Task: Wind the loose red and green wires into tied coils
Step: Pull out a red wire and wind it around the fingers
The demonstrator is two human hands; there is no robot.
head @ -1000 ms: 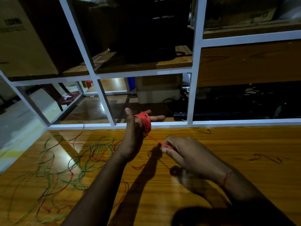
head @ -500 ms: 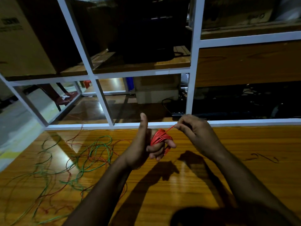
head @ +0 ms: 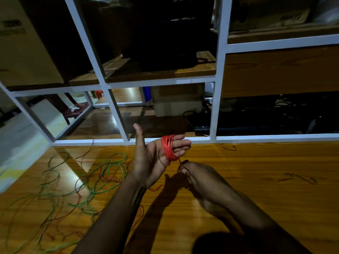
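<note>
Right hand (head: 200, 178) has dropped to 5 o'clock of left hand (head: 156, 156), pinching red wire (head: 168, 149); left fingers now spreading, carrying coil.

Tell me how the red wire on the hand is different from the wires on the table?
The red wire is wound tightly round the left hand's fingers; the loose wires lie spread out on the table. The wound one is only red; the loose ones are red and green. Both are thin.

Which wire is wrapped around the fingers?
The red wire: it is coiled around the left hand's fingers. The green wires lie loose on the table.
</note>
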